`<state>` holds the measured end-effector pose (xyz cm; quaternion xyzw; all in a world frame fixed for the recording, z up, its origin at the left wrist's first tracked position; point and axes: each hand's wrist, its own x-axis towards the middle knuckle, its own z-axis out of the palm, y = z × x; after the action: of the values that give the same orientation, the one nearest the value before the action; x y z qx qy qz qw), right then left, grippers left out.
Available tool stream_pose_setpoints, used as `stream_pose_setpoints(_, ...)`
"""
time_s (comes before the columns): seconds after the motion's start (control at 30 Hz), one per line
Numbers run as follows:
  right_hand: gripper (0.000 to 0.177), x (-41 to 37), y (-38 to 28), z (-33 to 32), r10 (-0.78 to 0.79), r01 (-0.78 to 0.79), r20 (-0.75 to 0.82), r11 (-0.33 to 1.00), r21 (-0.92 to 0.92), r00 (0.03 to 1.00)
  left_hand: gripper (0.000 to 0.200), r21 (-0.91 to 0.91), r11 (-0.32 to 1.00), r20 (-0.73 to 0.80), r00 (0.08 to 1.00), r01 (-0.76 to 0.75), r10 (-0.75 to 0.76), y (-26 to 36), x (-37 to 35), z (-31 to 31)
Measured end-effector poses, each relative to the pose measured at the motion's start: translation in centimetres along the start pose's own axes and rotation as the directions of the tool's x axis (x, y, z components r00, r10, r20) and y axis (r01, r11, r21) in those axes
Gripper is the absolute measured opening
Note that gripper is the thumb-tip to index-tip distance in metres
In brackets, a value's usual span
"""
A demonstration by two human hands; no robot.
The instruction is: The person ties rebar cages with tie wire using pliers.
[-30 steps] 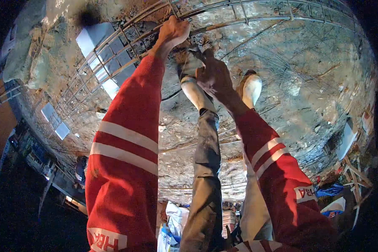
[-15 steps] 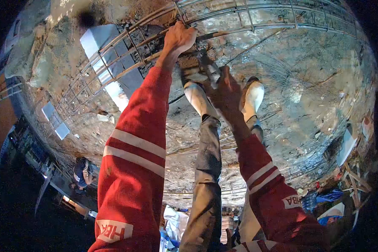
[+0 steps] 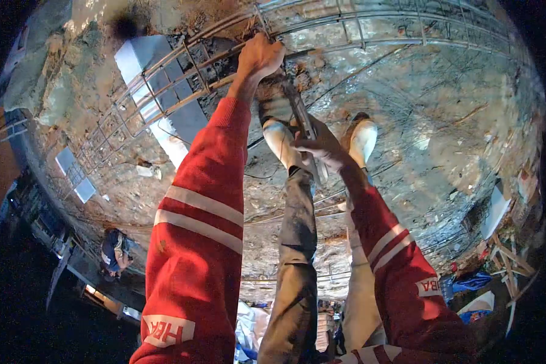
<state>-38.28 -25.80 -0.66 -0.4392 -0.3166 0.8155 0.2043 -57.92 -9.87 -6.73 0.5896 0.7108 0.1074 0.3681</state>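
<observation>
Head view: the picture is a round fisheye with black corners, so the rim of the scene is bent and dim. The left hand (image 3: 259, 56) is at the top, its fingers closed round one bar of the rebar cage (image 3: 191, 60), which lies along the top edge of the ground (image 3: 443, 121). Just below it, the right hand (image 3: 324, 147) has its fingers wrapped round the lower part of a slim metal tool (image 3: 301, 115). The tool slants up towards the left hand. Its upper tip is lost in dark clutter beside the bar, and whether it touches the steel cannot be made out.

Red sleeves with white stripes cover much of the middle. The two pale boots (image 3: 279, 138) are partly hidden behind the right hand and the tool. A grey panel (image 3: 141, 57) shows through the cage at the upper left. Another person (image 3: 112, 252) crouches at the lower left, too small to read. Timber offcuts (image 3: 509, 258) lie at the right edge, half in shadow.
</observation>
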Motion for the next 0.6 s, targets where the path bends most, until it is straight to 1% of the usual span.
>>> stream_pose_setpoints(0.03,0.044,-0.2,-1.0,1.2,-0.188,0.105,-0.228,0.937,-0.334,0.955,0.047,0.039,0.992,0.013,0.993,0.117,-0.118,1.3,-0.6,-0.7)
stream_pose_setpoints(0.07,0.040,-1.3,-2.1,1.7,-0.131,-0.238,-0.416,0.653,-0.719,0.900,0.047,0.036,0.992,0.009,0.993,0.119,-0.120,1.9,-0.5,-1.2)
stream_pose_setpoints(0.1,0.040,-1.3,-1.4,1.0,-0.125,-0.239,-0.414,0.654,-0.718,0.902,0.047,0.048,0.993,0.033,0.994,0.105,-0.107,1.8,-0.5,-1.3)
stream_pose_setpoints(0.13,0.035,-1.2,0.3,-0.4,0.069,-0.225,-0.330,0.857,-0.463,0.941,0.047,0.063,0.994,0.060,0.994,0.090,-0.093,1.5,-0.5,-1.3)
stream_pose_setpoints(0.17,0.031,-1.0,2.1,-1.7,0.222,-0.249,-0.179,0.957,-0.151,0.959,0.047,0.070,0.993,0.064,0.993,0.096,-0.101,1.1,-0.4,-1.2)
stream_pose_setpoints(0.2,0.026,-1.0,1.9,-1.6,0.314,-0.312,0.019,0.934,0.172,0.949,0.047,0.044,0.996,0.070,0.995,0.074,-0.077,0.7,-0.2,-1.1)
stream_pose_setpoints(0.23,0.028,-2.0,0.3,-0.8,0.209,-0.499,0.486,0.618,0.607,0.849,0.046,0.014,0.998,0.084,0.995,0.055,-0.056,0.5,-0.4,-0.7)
stream_pose_setpoints(0.27,0.028,-2.5,1.4,-0.5,0.207,-0.496,0.482,0.616,0.612,0.852,0.045,-0.019,1.000,0.088,0.996,0.019,-0.018,0.7,0.3,-0.6)
stream_pose_setpoints(0.3,0.033,-2.1,3.3,-0.1,0.209,-0.274,0.179,0.803,0.530,0.961,0.042,-0.048,0.993,-0.075,0.992,-0.108,0.104,-1.3,0.7,0.8)
stream_pose_setpoints(0.33,0.038,-1.8,5.1,0.2,0.134,-0.082,-0.128,0.933,0.351,0.983,0.045,0.037,0.999,-0.007,0.999,0.033,-0.032,1.8,-0.4,-1.3)
stream_pose_setpoints(0.37,0.037,-1.1,6.4,0.0,-0.166,0.116,-0.204,0.965,-0.237,0.965,0.046,0.054,0.998,0.056,0.998,0.007,-0.010,-0.1,0.2,-0.1)
stream_pose_setpoints(0.4,0.032,-1.6,1.7,1.7,-0.148,0.035,-0.343,0.948,-0.315,0.927,0.048,0.068,0.997,0.112,0.993,-0.035,0.027,-1.9,1.4,1.1)
stream_pose_setpoints(0.47,0.031,-1.0,3.0,1.5,-0.134,-0.059,-0.453,0.920,-0.387,0.881,0.049,0.036,0.997,-0.038,0.997,-0.071,0.072,-1.5,0.9,1.1)
stream_pose_setpoints(0.5,0.029,-1.0,3.4,1.3,-0.135,0.041,-0.332,0.961,-0.274,0.933,0.049,0.107,0.993,-0.031,0.999,0.043,-0.039,0.4,0.1,-0.1)
stream_pose_setpoints(0.53,0.027,-0.8,3.6,0.7,-0.155,0.126,-0.207,0.981,-0.145,0.966,0.049,0.102,0.994,-0.034,0.999,0.046,-0.042,1.6,-0.6,-0.9)
stream_pose_setpoints(0.57,0.032,-0.6,3.7,-0.2,-0.011,0.012,-0.060,1.000,0.020,0.998,0.050,0.087,0.994,-0.020,0.998,0.068,-0.067,2.5,-1.1,-1.5)
stream_pose_setpoints(0.6,0.038,-0.3,3.6,-0.8,0.109,-0.126,0.110,0.978,0.164,0.988,0.050,0.074,0.993,-0.008,0.996,0.090,-0.090,3.0,-1.2,-2.0)
